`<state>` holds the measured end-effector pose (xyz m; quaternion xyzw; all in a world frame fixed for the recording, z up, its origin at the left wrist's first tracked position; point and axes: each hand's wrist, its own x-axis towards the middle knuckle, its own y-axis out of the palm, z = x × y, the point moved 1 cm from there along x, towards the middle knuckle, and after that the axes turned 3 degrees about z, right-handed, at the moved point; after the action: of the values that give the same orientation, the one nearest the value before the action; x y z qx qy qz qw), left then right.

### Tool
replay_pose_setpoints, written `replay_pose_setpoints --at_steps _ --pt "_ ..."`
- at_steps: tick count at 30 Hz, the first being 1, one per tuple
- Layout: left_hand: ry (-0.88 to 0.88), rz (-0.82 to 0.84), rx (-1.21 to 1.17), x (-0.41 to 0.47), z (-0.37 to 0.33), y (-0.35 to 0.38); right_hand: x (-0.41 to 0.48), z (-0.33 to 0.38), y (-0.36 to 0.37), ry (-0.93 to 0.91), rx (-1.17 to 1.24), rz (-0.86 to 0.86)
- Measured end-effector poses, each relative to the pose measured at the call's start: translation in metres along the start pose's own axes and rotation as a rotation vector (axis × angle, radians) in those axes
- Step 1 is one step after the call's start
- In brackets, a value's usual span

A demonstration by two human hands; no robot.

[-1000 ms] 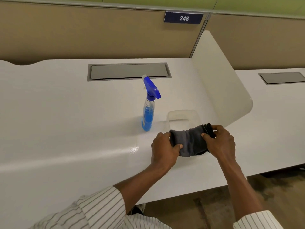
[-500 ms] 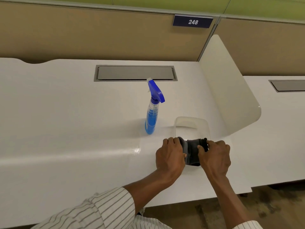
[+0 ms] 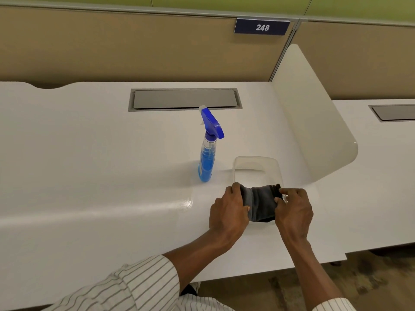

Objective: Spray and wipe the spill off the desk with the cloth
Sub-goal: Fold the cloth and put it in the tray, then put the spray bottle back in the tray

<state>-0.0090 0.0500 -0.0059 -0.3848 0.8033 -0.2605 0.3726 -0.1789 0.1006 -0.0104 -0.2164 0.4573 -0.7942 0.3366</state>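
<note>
White desk (image 3: 89, 164) fills most of the frame, backed by a tan partition wall (image 3: 112, 46) that runs across the top. One dark blue number plate (image 3: 261, 27) reading 248 is fixed to the partition in the upper right. One cream divider panel (image 3: 314, 122) with a rounded corner stands on edge at right of centre, separating this desk from a second white desk surface at the far right. Two grey recessed cable trays show: one (image 3: 184, 99) in the upper middle of the near desk, one (image 3: 393, 112) cut off by the right edge.

One spray bottle (image 3: 207, 153) stands upright just left of centre, with a blue trigger head and blue liquid in a clear body; neither hand touches it. Just to its right lies one clear shallow plastic container (image 3: 256, 163), close to the bottle but apart from it.

One dark grey cloth (image 3: 261, 204) sits in the lower middle of the frame, at the near edge of the clear container, bunched between the two hands. The left hand (image 3: 228, 213) grips the cloth's left end, fingers curled over it and thumb pressed to its front. The right hand (image 3: 293, 213) pinches the right end. Whether the cloth rests on the desk or is lifted slightly cannot be told. Two striped sleeves (image 3: 134, 286) show at the bottom edge.
</note>
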Motion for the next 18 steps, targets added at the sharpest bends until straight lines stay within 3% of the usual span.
replay_pose_setpoints --at_steps 7,11,14,18 --pt "-0.004 -0.010 -0.006 0.005 0.004 0.002 0.008 0.001 0.004 -0.026 -0.036 0.009" --pt "-0.035 -0.135 0.058 0.004 0.013 -0.001 0.007 0.023 -0.001 -0.104 -0.087 -0.087" --pt "-0.038 -0.260 0.059 -0.004 0.035 -0.003 0.007 0.059 -0.006 -0.233 0.039 -0.080" --pt "0.144 -0.348 0.151 -0.024 0.081 0.003 0.014 0.109 -0.002 -0.350 0.273 0.085"
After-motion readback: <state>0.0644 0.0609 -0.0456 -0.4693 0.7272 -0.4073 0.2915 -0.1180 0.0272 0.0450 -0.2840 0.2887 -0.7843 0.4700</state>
